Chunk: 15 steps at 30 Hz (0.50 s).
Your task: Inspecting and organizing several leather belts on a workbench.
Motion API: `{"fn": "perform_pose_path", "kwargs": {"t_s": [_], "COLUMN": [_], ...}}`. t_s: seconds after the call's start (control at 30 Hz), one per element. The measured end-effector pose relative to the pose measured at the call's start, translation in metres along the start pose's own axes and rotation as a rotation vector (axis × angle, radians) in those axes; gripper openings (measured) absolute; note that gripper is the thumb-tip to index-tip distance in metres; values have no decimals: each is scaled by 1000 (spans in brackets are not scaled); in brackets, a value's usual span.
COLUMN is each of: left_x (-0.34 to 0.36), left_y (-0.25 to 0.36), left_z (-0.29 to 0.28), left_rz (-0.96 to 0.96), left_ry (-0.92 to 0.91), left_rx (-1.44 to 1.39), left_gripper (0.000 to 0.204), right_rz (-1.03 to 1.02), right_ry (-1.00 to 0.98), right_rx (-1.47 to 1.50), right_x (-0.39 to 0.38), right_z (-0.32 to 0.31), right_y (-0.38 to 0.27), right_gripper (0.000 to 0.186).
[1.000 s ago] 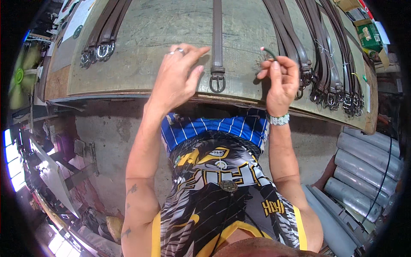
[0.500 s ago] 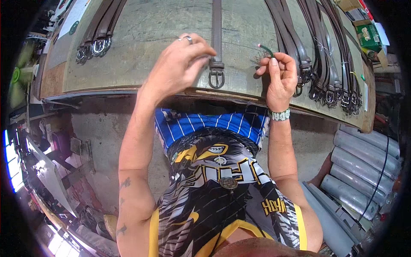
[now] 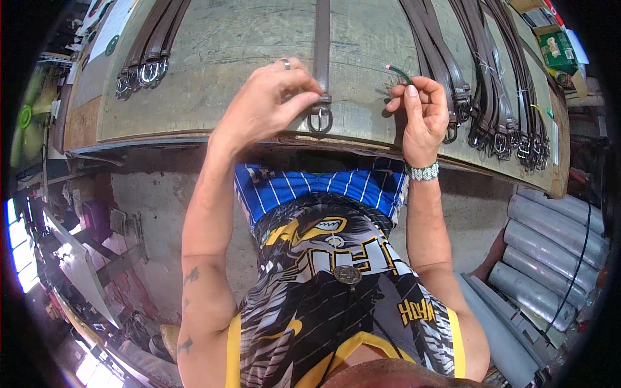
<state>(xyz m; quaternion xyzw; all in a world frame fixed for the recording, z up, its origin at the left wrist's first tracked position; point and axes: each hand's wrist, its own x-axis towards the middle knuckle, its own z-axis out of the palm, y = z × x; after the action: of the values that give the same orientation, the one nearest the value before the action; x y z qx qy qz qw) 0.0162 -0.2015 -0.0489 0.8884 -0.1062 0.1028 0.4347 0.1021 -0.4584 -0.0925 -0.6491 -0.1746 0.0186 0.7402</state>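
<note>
A dark brown leather belt lies lengthwise on the table, its silver-dark buckle toward me near the front edge. My left hand, a ring on one finger, pinches the belt's left edge just above the buckle, by the keeper loop. To the right, my right hand is closed with thumb and fingers round a short, thin, curved dark green piece with a pinkish tip. It looks like a bit of cord or wire; its exact kind is unclear. The lower end is hidden in the fingers.
Several brown belts lie in a bunch at the left. More belts and tied bundles lie at the right, buckles toward me. A green box stands at the far right. Wrapped silvery rolls lie below the table's right end.
My left hand has moved slightly right and closed on the belt's edge. The buckle end has shifted a little left. My right hand has hardly moved.
</note>
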Motion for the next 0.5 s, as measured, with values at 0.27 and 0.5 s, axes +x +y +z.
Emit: {"fn": "perform_pose_path", "kwargs": {"t_s": [0.27,0.5], "left_x": [-3,-16], "left_y": [-10,13], "left_z": [6,7], "left_rz": [26,-23], "left_ry": [143,-5], "left_rx": [94,109], "left_gripper": [14,23], "right_rz": [-3,20], "right_ry": [-6,8], "right_rx": [37,26], "right_x": [1,1], "right_z": [-2,-2], "right_y": [1,-1], "right_gripper": [18,18]}}
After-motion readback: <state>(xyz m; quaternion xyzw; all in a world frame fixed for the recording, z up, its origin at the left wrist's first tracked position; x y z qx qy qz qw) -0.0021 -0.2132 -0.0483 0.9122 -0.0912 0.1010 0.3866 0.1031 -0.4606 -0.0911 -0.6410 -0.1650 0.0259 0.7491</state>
